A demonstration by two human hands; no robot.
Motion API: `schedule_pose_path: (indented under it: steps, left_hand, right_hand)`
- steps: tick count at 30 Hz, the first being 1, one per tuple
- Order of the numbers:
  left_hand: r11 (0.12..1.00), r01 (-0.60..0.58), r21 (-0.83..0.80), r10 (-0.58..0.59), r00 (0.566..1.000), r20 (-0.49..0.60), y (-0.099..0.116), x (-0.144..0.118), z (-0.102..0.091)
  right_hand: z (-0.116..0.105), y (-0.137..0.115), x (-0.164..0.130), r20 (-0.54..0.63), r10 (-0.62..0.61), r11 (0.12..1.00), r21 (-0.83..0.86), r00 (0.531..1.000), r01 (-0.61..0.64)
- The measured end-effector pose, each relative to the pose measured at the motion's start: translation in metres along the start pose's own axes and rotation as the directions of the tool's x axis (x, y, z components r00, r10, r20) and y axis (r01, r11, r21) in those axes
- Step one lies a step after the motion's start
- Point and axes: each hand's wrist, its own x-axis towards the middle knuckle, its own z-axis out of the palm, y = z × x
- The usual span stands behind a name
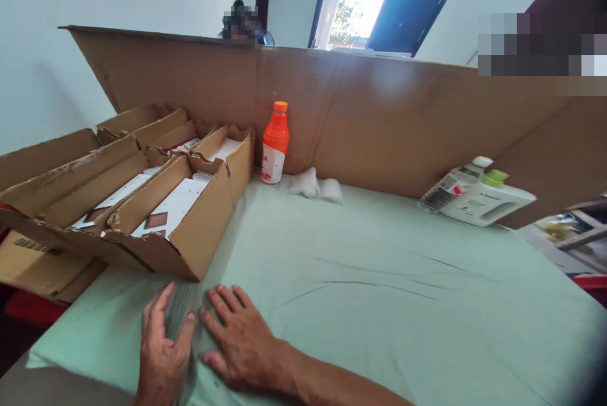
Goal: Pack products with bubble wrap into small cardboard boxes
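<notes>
- A clear plastic bag [183, 314] lies flat on the green cloth [379, 279] at about 7 o'clock in the view, just in front of the nearest open cardboard box [190, 235].
- The left hand [164, 349] rests flat on the bag, fingers slightly apart, gripping nothing.
- The right hand [239, 336] lies beside it, palm down, fingers spread, pressing on the bag's right edge.
- More open boxes holding white packets sit at 9 to 10 o'clock.
- An orange bottle [275, 143] stands upright at 12 o'clock, against a tall cardboard wall [379, 121] that runs across the back of the surface; a wad of white wrapping [313, 186] lies just beside it.
- At 2 o'clock a clear bottle [450, 188] and a white jug [488, 202] lie tilted against the cardboard.
- Behind are white walls and a bright doorway [365, 4] with a blue frame.
</notes>
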Motion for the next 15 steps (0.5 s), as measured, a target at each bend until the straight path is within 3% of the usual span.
schedule_pose_path:
  steps: [3, 5, 9, 12, 15]
  left_hand:
    - [0.977, -0.201, 0.078, 0.192, 0.976, 0.101, 0.015, -0.001, -0.001]
    - [0.948, -0.313, 0.053, 0.297, 0.933, 0.205, 0.030, 0.006, 0.007]
    - [0.837, -0.547, -0.029, 0.509, 0.759, 0.406, 0.061, 0.045, 0.046]
    - [0.797, -0.601, -0.056, 0.550, 0.684, 0.478, 0.074, 0.078, 0.084]
    - [0.786, -0.616, -0.046, 0.545, 0.656, 0.522, 0.074, 0.094, 0.115]
  right_hand:
    - [0.011, -0.014, -0.018, -0.024, -0.152, 0.986, -0.071, 0.988, 0.150]
    - [0.018, -0.019, -0.022, -0.026, -0.281, 0.955, -0.101, 0.959, 0.277]
    - [0.030, -0.017, -0.020, -0.022, -0.462, 0.884, -0.089, 0.887, 0.458]
    - [0.041, -0.011, -0.017, -0.001, -0.473, 0.881, -0.009, 0.881, 0.473]
    - [0.055, -0.003, -0.017, 0.051, -0.409, 0.905, 0.152, 0.911, 0.398]
